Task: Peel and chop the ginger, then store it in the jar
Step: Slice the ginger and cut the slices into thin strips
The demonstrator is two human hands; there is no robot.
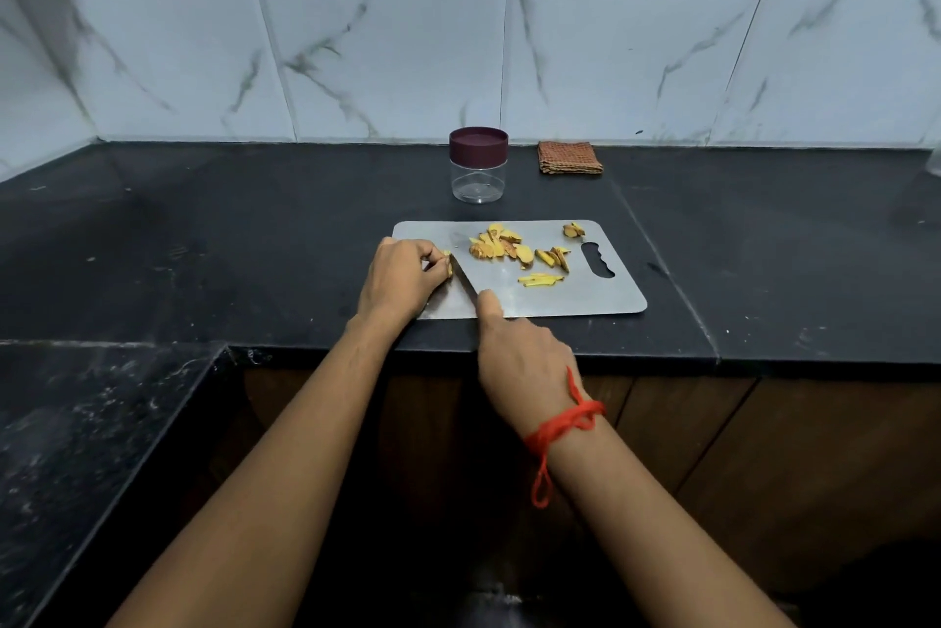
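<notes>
1. Ginger slices [501, 245], yellow with brownish edges, lie above a black stone surface [254, 220] that runs along a white marble-look tiled wall.
2. A flat grey steel chopping board [585, 294] sits near the surface's front edge. Its long side runs left to right, and its handle slot is at the right end.
3. A clear plastic jar [478, 181] stands just behind the board with its maroon lid [478, 143] on and nothing inside. A folded brown checked cloth [569, 157] lies to its right.
4. The left hand [402, 276] rests on the board's left end, fingertips curled, pinching a small ginger piece [448, 266] against the board.
5. The right hand [519, 362], with a red thread [565, 423] at the wrist, wraps the hidden handle of a steel-bladed knife [466, 278]. Its forefinger lies along the blade's back.
6. The blade's long axis runs diagonally from the right hand away and leftward, passing just right of the left fingertips, at the held piece. The next cut likely turns on that narrow gap.
7. The slices are heaped mid-board, right of the blade. Thin ginger strips [541, 278] lie in front of them, and a stray ginger chunk [574, 230] sits by the slot.
</notes>
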